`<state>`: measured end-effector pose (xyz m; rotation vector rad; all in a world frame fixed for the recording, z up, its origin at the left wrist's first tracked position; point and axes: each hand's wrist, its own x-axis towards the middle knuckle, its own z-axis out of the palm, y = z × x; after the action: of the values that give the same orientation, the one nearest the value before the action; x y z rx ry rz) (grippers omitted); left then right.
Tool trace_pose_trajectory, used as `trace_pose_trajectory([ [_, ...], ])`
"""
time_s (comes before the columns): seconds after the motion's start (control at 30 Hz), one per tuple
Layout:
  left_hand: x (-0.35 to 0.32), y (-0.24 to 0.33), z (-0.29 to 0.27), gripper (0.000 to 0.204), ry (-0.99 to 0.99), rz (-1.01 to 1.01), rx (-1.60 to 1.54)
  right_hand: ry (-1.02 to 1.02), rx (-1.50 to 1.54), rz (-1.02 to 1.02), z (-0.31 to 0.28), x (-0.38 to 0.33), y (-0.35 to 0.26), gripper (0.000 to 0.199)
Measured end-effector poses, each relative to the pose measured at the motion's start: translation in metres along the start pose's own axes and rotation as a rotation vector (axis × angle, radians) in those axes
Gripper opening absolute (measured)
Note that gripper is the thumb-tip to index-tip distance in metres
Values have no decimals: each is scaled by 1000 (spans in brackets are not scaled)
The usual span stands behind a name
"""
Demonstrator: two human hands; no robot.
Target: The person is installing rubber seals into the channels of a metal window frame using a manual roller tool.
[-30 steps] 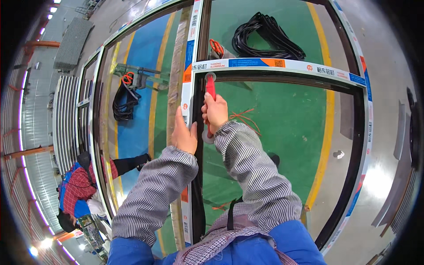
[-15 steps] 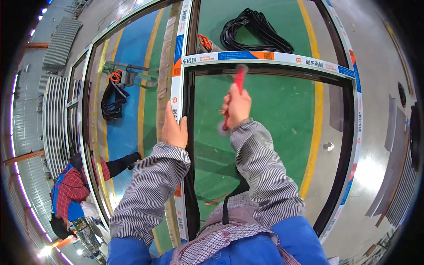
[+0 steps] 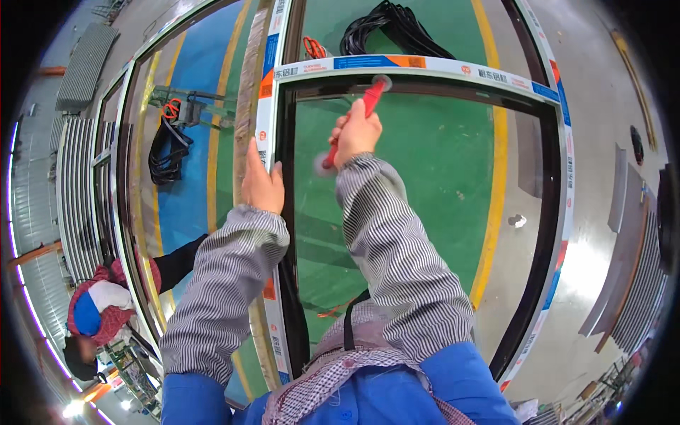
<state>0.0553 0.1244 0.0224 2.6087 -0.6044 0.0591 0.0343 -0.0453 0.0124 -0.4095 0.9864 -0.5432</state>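
Observation:
My right hand (image 3: 358, 134) is closed around a red-handled spline roller (image 3: 372, 99) with a pale wheel at each end. The tool slants up to the right, its upper wheel close to the inner edge of the crossbar (image 3: 453, 69) of a large aluminium frame; I cannot tell whether it touches. My left hand (image 3: 263, 184) rests on the frame's long left bar (image 3: 265, 106), fingers stretched forward and thumb apart. Dark edging (image 3: 285, 142) runs along the inside of that bar. Through the frame opening shows green floor (image 3: 425, 191).
Beyond the crossbar lies a coil of black strip (image 3: 389, 28) beside orange-handled scissors (image 3: 314, 48). Another black coil (image 3: 168, 154) hangs near a metal stand on the left. A co-worker (image 3: 103, 312) bends at the lower left. Stacked metal profiles (image 3: 81, 198) stand behind.
The whole view has shifted, so the frame sits further left and higher. The roller leans more to the right. My left hand stays on the bar. The co-worker's posture differs.

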Motion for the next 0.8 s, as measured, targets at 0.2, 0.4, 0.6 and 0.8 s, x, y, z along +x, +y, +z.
trace_pose_trajectory([
  [0.2,3,-33,21,67,23,80,-84,-179,-173,314,38,-5,40,24],
  [0.4,-1,-1,3,63,-38,-4,-17,-193,-318,13,-40,36,-10,26],
  [0.6,2,-14,11,66,-64,-23,31,-27,-104,-205,-128,55,-130,27],
  [0.8,12,-2,11,61,-57,-18,-80,-276,-496,-51,-129,36,-79,30],
])
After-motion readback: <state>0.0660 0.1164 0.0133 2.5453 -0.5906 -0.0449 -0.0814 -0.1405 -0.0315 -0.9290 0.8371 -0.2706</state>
